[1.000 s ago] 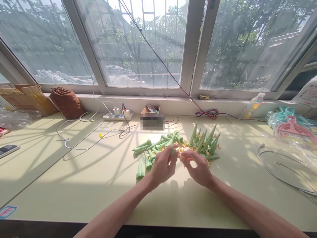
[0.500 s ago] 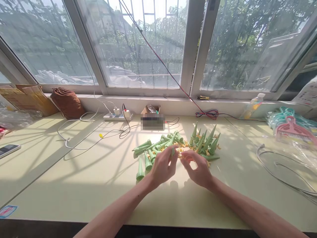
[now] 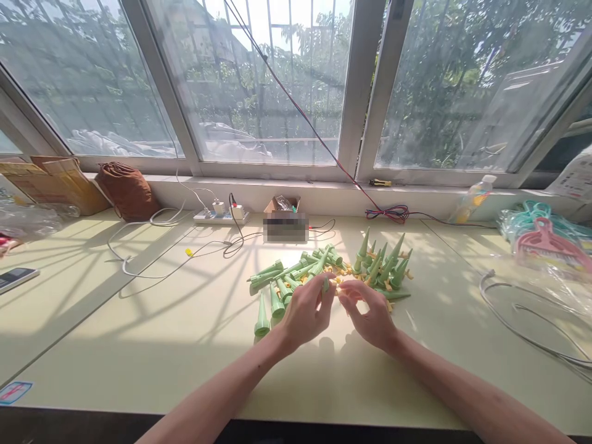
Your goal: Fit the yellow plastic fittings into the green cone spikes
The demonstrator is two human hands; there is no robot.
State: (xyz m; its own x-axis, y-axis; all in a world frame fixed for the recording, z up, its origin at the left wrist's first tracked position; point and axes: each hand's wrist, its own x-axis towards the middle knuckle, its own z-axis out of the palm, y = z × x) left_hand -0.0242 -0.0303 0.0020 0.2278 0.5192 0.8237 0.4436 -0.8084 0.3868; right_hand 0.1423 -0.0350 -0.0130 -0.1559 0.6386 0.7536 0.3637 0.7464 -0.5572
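We note the left hand (image 3: 308,308) pinching a small green piece (image 3: 325,284) between thumb and fingers, held above the middle of the worktop (image 3: 185,357), between its near and far edges. The piece shows at the fingertips on the side towards the right hand (image 3: 370,311); most of it is covered, so we cannot tell its long axis. The right hand's fingertips are bent inward, just beside it; we cannot tell whether they grasp anything. Beyond the hands, towards the far edge, we see yellow parts (image 3: 328,269). Loose green spikes (image 3: 276,302) lie or stand on the left hand's side; upright green spikes (image 3: 374,265) cluster beyond the right hand.
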